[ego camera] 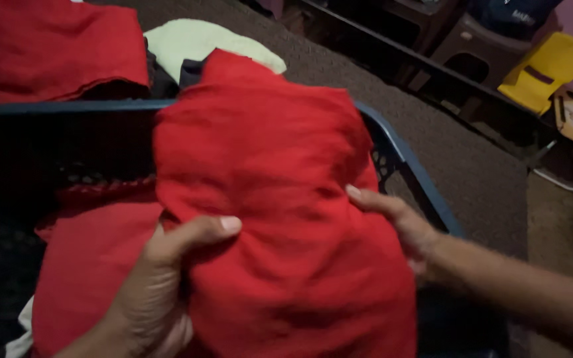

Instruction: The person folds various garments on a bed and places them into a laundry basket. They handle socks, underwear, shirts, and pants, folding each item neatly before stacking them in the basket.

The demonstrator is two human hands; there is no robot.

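Holding a red cloth [280, 199] up over a dark blue laundry basket [402, 159], both hands were on the fabric. The cloth hung bunched and crumpled, its long axis running roughly top to bottom of the view, upper end near the basket's far rim, lower end dropping out of view at the bottom edge.

Left hand [160, 292] gripped the cloth's lower left part, thumb pressed across the front, the other fingers tucked behind the fabric and hidden; closed on the cloth. Right hand [399, 222] came in from the right side, fingers narrow and laid against the cloth's right edge, tips pinching or pressing into the fold; it looked like it had hold of the edge, though the thumb was hidden. The cloth lay between the two hands, mostly above and between them. Left hand sat nearer the camera and lower; right hand was higher and at the side edge.

Inside the basket, under the held piece, more red fabric [87, 258] lay at left, with a bit of white cloth [21, 331] at bottom left. Beyond the basket's far rim: a folded red cloth [61, 46], a pale yellow-green towel [200, 40], something dark between them. All on a brown textured surface [392, 79]. A yellow item [548, 69] sat well apart at the far right.
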